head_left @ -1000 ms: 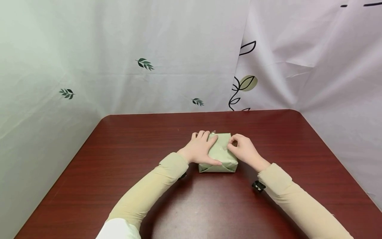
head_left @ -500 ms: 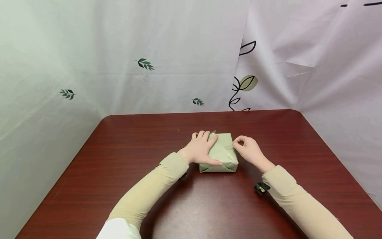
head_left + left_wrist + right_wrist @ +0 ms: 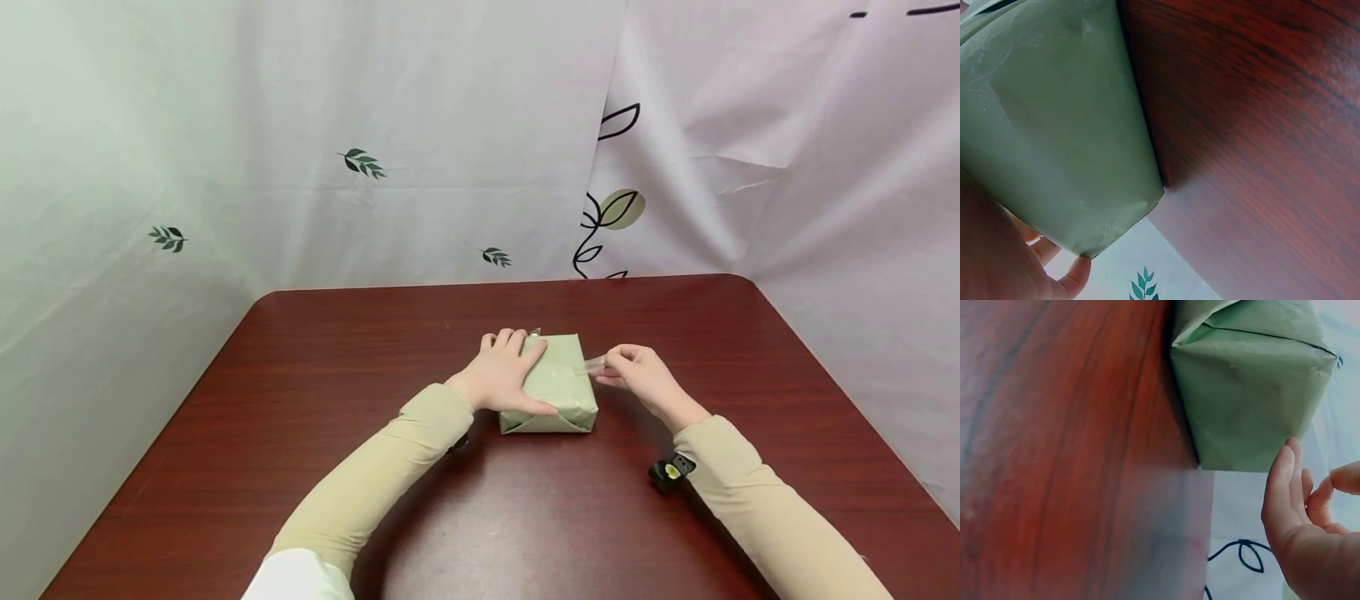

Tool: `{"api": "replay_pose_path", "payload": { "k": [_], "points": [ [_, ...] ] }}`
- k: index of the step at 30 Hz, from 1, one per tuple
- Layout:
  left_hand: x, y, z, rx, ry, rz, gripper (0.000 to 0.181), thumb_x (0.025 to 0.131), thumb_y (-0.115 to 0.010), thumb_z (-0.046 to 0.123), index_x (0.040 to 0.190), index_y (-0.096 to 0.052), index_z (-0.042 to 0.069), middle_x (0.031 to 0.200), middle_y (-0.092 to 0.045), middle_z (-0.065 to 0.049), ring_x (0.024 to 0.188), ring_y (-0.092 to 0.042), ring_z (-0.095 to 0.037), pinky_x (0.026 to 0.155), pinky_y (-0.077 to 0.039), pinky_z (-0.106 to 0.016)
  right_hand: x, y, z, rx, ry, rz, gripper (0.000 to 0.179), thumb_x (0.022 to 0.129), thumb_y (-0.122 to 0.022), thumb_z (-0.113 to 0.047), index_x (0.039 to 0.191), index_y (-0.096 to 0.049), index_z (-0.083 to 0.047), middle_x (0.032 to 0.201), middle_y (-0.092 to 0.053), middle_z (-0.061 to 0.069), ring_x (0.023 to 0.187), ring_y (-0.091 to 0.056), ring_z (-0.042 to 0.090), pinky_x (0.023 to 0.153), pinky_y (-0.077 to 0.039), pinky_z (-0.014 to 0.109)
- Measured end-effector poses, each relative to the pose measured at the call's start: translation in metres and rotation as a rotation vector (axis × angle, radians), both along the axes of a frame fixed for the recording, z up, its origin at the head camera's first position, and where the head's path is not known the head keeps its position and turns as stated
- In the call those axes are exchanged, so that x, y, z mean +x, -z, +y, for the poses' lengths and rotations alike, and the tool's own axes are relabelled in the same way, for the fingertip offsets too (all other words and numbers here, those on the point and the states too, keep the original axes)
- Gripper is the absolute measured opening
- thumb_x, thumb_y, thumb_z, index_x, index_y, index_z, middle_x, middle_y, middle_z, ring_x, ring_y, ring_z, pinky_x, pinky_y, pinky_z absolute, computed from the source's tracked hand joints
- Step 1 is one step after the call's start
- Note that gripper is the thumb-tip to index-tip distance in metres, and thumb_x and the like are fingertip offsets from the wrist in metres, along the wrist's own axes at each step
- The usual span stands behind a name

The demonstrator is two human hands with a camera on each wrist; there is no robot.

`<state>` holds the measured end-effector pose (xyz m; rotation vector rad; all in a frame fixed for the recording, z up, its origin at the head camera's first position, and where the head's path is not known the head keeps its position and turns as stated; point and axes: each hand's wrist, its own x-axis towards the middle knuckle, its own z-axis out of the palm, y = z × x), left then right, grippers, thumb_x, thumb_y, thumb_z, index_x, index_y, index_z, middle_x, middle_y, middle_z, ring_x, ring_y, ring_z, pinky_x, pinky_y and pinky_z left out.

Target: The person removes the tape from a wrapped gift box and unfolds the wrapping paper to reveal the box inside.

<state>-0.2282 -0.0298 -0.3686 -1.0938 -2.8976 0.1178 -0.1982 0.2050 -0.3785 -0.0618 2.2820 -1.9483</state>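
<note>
A small box wrapped in pale green paper [image 3: 561, 354] sits on the table, its folded end toward me. My left hand [image 3: 501, 373] rests over its left side with fingers and thumb spread. In the left wrist view, the fingertips [image 3: 1076, 275] touch a corner of the box. Beside the right edge, my right hand [image 3: 647, 382] pinches a strip of clear tape [image 3: 591, 365] between thumb and index finger. The strip's other end meets the top of the box. The right wrist view has the remaining fingers [image 3: 1280, 481] stretched toward the box's side.
The dark red wooden table [image 3: 360, 333] extends around the box on all sides. A white curtain [image 3: 435, 100] with leaf prints hangs behind it and along both sides. A small clear bit [image 3: 535, 332] sticks up at the box's far edge, near the left fingers.
My right hand has moved right, away from the box top, drawing the tape strip with it, and more of the strip shows. The left hand and box stay in place.
</note>
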Motion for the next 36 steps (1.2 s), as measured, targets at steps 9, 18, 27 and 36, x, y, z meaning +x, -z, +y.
{"api": "replay_pose_path", "payload": {
  "k": [9, 18, 27, 36],
  "points": [
    [0.000, 0.002, -0.002, 0.008, -0.003, 0.002, 0.105, 0.067, -0.052, 0.083, 0.147, -0.030, 0.019, 0.137, -0.037, -0.013, 0.125, -0.033, -0.027, 0.095, -0.030, -0.047, -0.003, 0.008, 0.004, 0.115, -0.091, -0.106, 0.014, 0.090, -0.044, -0.007, 0.083, -0.056, -0.008, 0.087, -0.059, -0.001, 0.081, -0.060, 0.004, 0.073, -0.052, 0.022],
    [-0.001, 0.002, -0.002, 0.004, -0.006, -0.009, 0.105, 0.068, -0.052, 0.083, 0.148, -0.029, 0.020, 0.138, -0.036, -0.012, 0.125, -0.032, -0.027, 0.095, -0.029, -0.046, -0.007, 0.004, 0.011, 0.171, -0.169, -0.174, 0.020, 0.095, -0.048, -0.013, 0.108, -0.048, 0.002, 0.112, -0.057, 0.013, 0.090, -0.060, 0.008, 0.083, -0.051, 0.029],
    [-0.001, 0.002, -0.001, 0.005, -0.004, 0.003, 0.104, 0.067, -0.051, 0.084, 0.147, -0.030, 0.020, 0.136, -0.037, -0.011, 0.123, -0.033, -0.026, 0.094, -0.030, -0.046, -0.003, 0.002, 0.019, 0.290, -0.164, -0.079, 0.032, 0.096, -0.047, -0.008, 0.120, -0.043, 0.012, 0.118, -0.055, 0.030, 0.105, -0.061, 0.029, 0.086, -0.051, 0.036],
    [-0.001, 0.002, -0.001, 0.021, -0.001, -0.001, 0.105, 0.067, -0.052, 0.084, 0.147, -0.030, 0.020, 0.136, -0.038, -0.012, 0.124, -0.033, -0.027, 0.094, -0.030, -0.046, 0.013, -0.015, 0.008, 0.476, -0.125, 0.179, 0.029, 0.088, -0.061, -0.014, 0.109, -0.055, 0.005, 0.093, -0.063, 0.013, 0.083, -0.059, 0.016, 0.071, -0.047, 0.030]
  ]
}}
